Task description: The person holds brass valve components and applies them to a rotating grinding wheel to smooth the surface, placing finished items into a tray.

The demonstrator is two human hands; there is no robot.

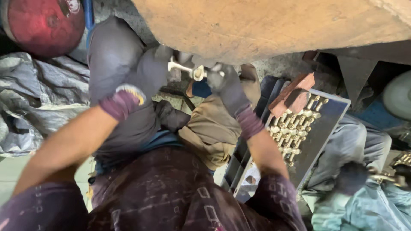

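Both my hands wear dark grey gloves with purple cuffs. My left hand (147, 70) and my right hand (227, 85) together grip a small pale metal fitting (195, 72), a tap-like piece with a round end, just below the edge of a big tan wheel (274, 25). The left hand holds its thin stem, the right hand its round end. My lap, in dark patterned cloth, fills the bottom of the view.
A dark metal tray (325, 124) at my right holds several brass fittings and a red-brown brick (293, 92). A person in blue clothes (359, 171) sits at the far right. A red round object (45, 23) and grey sacking (38, 94) lie at the left.
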